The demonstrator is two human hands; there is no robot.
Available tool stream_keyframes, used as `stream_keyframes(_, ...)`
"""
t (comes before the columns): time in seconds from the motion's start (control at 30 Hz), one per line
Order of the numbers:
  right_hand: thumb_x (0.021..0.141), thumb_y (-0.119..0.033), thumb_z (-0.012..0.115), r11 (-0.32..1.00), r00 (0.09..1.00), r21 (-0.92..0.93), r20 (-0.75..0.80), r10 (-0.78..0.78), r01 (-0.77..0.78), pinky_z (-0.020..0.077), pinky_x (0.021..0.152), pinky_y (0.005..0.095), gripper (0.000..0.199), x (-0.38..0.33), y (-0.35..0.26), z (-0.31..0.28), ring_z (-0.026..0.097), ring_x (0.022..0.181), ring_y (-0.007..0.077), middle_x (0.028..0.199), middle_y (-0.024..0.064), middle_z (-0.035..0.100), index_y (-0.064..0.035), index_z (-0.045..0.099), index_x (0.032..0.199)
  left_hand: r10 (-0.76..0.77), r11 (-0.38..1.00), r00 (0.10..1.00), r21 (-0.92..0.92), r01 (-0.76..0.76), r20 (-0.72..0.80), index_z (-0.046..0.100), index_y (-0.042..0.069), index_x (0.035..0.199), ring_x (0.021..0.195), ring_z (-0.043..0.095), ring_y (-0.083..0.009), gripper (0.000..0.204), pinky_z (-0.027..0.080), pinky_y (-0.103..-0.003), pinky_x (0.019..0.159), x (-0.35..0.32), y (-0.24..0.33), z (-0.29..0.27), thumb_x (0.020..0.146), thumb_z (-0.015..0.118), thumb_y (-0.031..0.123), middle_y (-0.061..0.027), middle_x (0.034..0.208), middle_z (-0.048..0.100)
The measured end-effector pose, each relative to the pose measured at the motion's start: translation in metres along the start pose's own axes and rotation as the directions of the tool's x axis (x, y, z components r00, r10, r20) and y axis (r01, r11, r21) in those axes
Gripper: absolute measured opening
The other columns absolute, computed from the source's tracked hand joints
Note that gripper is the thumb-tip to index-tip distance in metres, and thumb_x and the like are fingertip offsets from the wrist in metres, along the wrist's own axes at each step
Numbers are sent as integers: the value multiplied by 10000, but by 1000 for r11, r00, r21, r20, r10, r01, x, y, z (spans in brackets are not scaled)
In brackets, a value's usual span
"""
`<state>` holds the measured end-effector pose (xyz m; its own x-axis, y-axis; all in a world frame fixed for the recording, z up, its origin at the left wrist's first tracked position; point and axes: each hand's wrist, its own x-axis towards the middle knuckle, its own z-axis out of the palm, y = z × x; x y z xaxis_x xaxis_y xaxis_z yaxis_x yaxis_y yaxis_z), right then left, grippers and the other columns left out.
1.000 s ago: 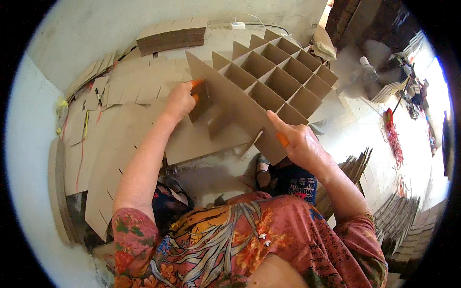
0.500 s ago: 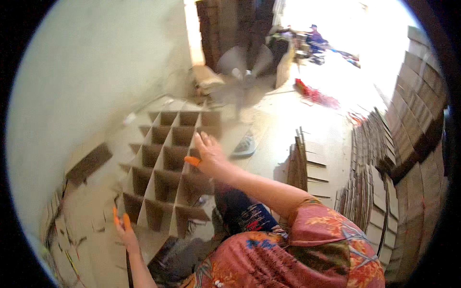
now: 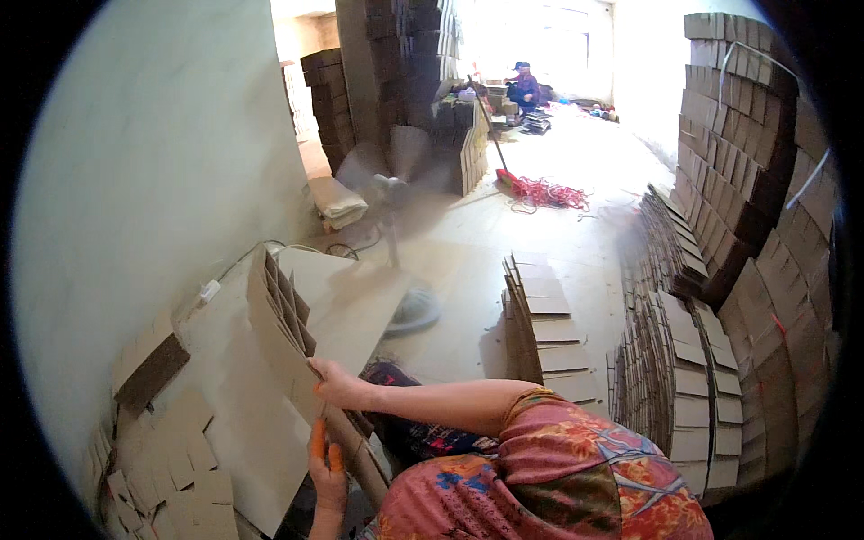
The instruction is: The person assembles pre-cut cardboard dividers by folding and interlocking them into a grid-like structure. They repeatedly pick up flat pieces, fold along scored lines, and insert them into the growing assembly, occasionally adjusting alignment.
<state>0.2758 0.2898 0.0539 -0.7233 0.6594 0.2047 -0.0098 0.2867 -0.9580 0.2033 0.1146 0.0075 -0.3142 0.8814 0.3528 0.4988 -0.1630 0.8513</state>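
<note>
Grid, in the head view, the only feed I have: it stands nearer me than the fan and to the fan's left. Half a second ago I saw it spread wide, with square openings and a hand at either side; now those openings are squeezed to narrow slits. The right hand, on my side of the fan, grasps the grid's edge. The left hand, nearer me again and left of the fan, has its fingers extended and parted, clenched on nothing; whether they touch the grid I can't tell. As I judge it, the grid has gone from an open frame to a nearly flat bundle, slimmer to handle, though not fully closed. Loose pieces of cardboard lie farther left of the fan, toward my end.
</note>
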Motion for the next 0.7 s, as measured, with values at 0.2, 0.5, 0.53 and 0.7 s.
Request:
stream_keyframes(0.2,806,-6,505,837,788,-456,-374,-488,303,273,1043,343,526,-36,-51,-70,379,1256,278,1312,226,439,36,370,1313,-44,995,997,83,50,-69,494,-43,1204,1054,541,-327,336,445,-372,861,-65,-95,4,905,498,110,-213,1147,540)
stream_keyframes(0.5,774,104,430,456,504,-849,-526,-685,-266,396,980,391,527,-175,-85,-249,429,1190,411,1233,329,445,95,346,1294,-228,957,969,205,204,100,597,-7,1136,624,620,-184,301,476,-311,536,-126,-143,-1,878,574,147,-162,813,650)
stream_keyframes(0.53,762,124,422,342,524,-859,-506,-685,-381,417,962,409,529,-185,-65,-264,432,1176,431,1222,351,436,107,339,1284,-228,959,968,195,205,103,600,-5,1133,600,569,-149,293,446,-293,515,-132,-149,-4,882,575,145,-120,774,636)
stream_keyframes(0.7,721,100,521,-21,568,-569,-817,-97,-822,407,934,514,667,-255,86,-281,332,1256,401,1351,264,320,34,278,1338,-267,948,948,223,227,173,607,8,1121,557,479,-101,273,393,-254,501,-136,-183,1,873,581,120,-42,662,581)
